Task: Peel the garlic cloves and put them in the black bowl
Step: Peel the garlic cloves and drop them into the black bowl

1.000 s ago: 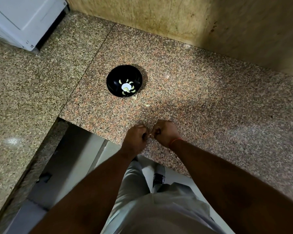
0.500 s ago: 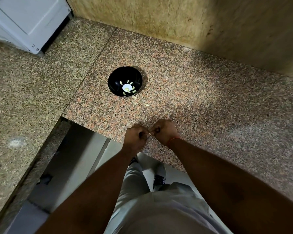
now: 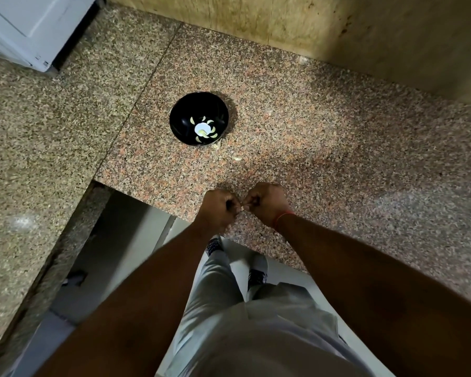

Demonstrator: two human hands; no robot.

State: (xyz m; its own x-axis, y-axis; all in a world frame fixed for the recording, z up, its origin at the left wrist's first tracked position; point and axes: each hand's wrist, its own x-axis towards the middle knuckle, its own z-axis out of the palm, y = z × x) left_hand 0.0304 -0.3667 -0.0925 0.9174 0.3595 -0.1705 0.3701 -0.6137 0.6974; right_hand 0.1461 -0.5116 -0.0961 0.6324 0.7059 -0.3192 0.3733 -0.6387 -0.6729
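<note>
Left hand and right hand pinching a small pale, probably garlic, clove, glossy round black bowl sitting on speckled granite counter

Open counter between hands and black bowl; two scraps.

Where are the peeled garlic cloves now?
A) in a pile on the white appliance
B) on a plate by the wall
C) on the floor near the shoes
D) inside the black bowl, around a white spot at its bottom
D: several pale peeled garlic cloves lie inside the black bowl, ringed around a white spot at its bottom, on the granite counter.
</note>
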